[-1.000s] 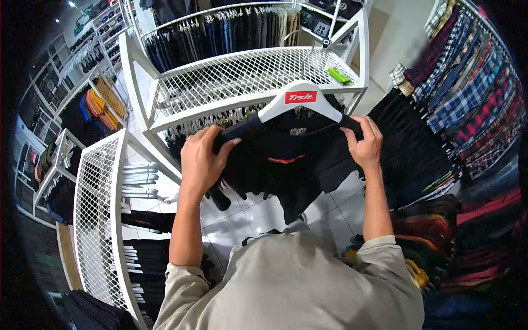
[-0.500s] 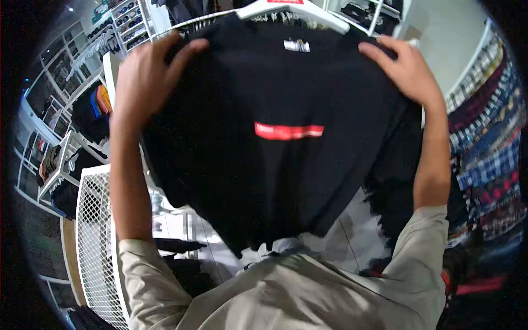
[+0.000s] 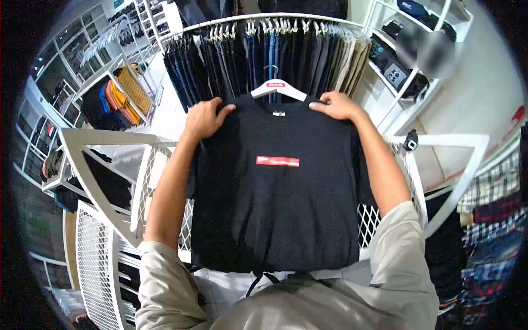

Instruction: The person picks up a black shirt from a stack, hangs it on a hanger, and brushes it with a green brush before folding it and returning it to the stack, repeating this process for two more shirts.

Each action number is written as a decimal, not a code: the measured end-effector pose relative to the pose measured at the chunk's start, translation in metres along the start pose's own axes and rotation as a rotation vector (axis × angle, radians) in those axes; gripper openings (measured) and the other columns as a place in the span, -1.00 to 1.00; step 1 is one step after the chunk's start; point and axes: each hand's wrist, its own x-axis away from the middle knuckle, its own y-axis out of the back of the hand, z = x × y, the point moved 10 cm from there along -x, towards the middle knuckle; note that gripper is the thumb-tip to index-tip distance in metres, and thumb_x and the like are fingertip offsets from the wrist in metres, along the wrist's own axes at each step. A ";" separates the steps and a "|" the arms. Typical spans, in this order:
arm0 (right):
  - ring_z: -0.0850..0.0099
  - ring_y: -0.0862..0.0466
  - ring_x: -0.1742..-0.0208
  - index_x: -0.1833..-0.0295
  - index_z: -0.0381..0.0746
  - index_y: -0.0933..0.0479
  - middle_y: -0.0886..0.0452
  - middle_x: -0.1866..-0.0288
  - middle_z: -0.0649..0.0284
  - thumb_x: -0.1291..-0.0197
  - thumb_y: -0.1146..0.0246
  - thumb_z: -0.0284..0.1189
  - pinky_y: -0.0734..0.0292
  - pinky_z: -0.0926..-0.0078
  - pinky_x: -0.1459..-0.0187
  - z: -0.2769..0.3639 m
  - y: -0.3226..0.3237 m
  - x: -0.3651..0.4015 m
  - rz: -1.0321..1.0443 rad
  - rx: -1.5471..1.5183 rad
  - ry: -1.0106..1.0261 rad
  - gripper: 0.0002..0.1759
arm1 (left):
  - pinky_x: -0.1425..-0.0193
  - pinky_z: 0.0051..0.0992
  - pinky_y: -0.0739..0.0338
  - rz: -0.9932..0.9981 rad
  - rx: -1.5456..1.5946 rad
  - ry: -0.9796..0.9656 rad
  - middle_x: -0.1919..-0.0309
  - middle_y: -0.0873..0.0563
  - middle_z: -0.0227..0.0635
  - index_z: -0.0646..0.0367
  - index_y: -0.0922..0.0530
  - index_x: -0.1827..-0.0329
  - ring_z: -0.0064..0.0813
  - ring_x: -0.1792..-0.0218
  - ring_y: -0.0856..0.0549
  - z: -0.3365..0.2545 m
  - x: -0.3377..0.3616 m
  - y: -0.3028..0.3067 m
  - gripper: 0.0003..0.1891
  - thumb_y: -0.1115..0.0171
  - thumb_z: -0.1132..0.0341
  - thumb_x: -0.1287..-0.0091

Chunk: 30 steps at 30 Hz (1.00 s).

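Note:
A black T-shirt (image 3: 275,209) with a red box print on its chest is spread in front of me, on a white hanger (image 3: 279,89) with a red label and a metal hook. My left hand (image 3: 206,118) pinches its left shoulder between thumb and fingers. On the opposite shoulder, my right hand (image 3: 336,105) grips the fabric the same way. The shirt's lower part hangs over a white mesh rack (image 3: 367,223), and its hem reaches close to my body. What the shirt covers behind it is hidden.
Beyond the shirt, a rail (image 3: 264,17) carries rows of hanging trousers (image 3: 220,60). White shelves (image 3: 410,82) with folded dark items stand at back right. Plaid shirts (image 3: 492,220) hang along the right side. Folded coloured clothes (image 3: 124,96) and mesh racks are at left.
The shirt and both hands have moved lower and farther from me, and the shirt now lies flatter. More of the trouser rail and the white rack shows.

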 end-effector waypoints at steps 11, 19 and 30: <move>0.03 -0.71 -0.22 -0.59 -0.37 -0.20 -0.72 -0.15 -0.13 -0.40 -0.28 -0.18 -0.53 0.22 -0.30 0.039 -0.074 -0.148 -0.168 -0.596 -0.125 -0.20 | 0.16 -0.09 -0.60 0.040 0.037 0.032 0.39 -0.77 -0.01 0.18 -0.69 0.11 0.04 0.24 -0.78 0.007 0.001 -0.039 -0.42 -0.19 -0.26 -0.43; 0.39 -0.75 0.30 -0.45 -0.26 -0.50 -0.75 0.16 0.10 -0.54 -0.11 -0.45 -0.68 0.42 0.29 0.047 -0.077 -0.149 -0.183 -1.003 -0.215 -0.57 | 0.03 -0.22 -0.57 0.181 0.398 0.156 0.32 -0.75 0.02 0.30 -0.69 0.11 -0.09 0.22 -0.76 0.036 -0.001 -0.069 -0.47 -0.10 -0.09 -0.55; 0.42 -0.76 0.46 -0.26 -0.30 -0.64 -0.75 0.25 0.14 -0.50 -0.15 -0.46 -0.70 0.46 0.38 0.118 -0.094 -0.111 0.042 -0.793 -0.131 -0.67 | 0.11 -0.25 -0.53 0.118 0.524 0.185 0.40 -0.71 -0.01 0.33 -0.68 0.08 -0.17 0.31 -0.71 0.052 -0.017 -0.066 -0.56 -0.13 0.04 -0.57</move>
